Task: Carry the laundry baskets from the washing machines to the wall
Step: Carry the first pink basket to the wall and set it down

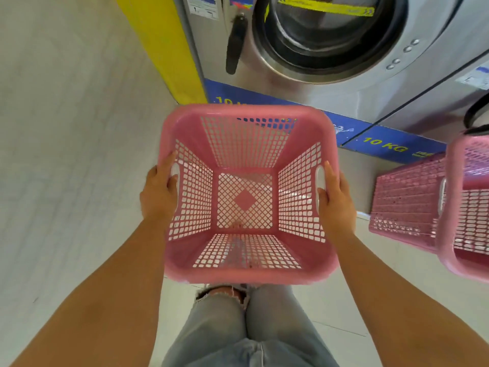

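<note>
An empty pink plastic laundry basket [246,272] with lattice walls hangs in front of me at the centre of the head view, held off the floor. My left hand [158,193] grips its left handle slot and my right hand [337,200] grips the right one. A second pink basket [412,205] stands at the right edge, partly cut off by the frame. Behind the held basket is a steel front-loading washing machine [325,38] with its round door shut.
A blue "10 KG" strip [383,147] runs along the machines' base. A yellow panel [164,46] borders the left machine, with a pale wall [66,128] to its left. Light floor tiles [344,313] and my jeans-clad legs [246,327] lie below.
</note>
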Demonstrator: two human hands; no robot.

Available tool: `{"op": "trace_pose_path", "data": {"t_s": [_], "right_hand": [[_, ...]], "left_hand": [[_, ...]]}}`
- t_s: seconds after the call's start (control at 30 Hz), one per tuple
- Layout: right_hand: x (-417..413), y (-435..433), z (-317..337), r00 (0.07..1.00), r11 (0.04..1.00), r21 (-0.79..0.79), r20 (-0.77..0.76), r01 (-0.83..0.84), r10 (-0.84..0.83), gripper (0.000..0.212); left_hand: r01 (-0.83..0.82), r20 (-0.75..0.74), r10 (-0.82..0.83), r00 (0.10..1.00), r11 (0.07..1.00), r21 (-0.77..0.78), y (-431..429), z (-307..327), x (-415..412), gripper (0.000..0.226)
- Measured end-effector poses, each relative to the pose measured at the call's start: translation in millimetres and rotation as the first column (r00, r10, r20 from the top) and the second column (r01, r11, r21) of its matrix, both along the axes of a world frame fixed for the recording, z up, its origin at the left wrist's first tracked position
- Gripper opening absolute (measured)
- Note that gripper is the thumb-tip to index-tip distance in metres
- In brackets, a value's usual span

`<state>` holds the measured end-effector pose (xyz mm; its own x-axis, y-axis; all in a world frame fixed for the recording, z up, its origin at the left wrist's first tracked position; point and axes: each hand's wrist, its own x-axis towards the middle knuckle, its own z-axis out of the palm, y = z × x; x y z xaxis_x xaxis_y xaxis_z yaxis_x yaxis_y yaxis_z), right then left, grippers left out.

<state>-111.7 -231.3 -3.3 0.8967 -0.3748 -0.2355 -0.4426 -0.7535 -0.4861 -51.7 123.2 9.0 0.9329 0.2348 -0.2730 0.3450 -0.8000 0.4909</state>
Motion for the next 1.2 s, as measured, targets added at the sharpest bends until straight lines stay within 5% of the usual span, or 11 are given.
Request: {"op": "trace_pose_path", "data": {"t_s": [0.23, 0.57, 1.2], "right_hand": [[-15.3, 39.7, 24.6, 0.970, 0.970, 0.009, 0.030, -0.243, 0.242, 0.061], [-64.7, 123.4, 35.6, 0.812, 0.813, 0.005, 0.060, -0.582, 0.581, 0.058], [-264.3, 309.1, 18.1, 0.432, 0.432, -0.022, 0.020, -0.901, 0.902, 0.055]], "left_hand": [[-0.294, 0.026, 0.293, 0.956, 0.955, 0.028, 34.9, 25.7, -109.6, 0.046], [-0.639, 0.044, 0.638, 0.769, 0.770, 0.009, 84.0, 31.2, -287.6, 0.047], [-0.926, 0.043, 0.926, 0.376, 0.377, -0.019, 163.9, 13.3, -610.9, 0.045]]}}
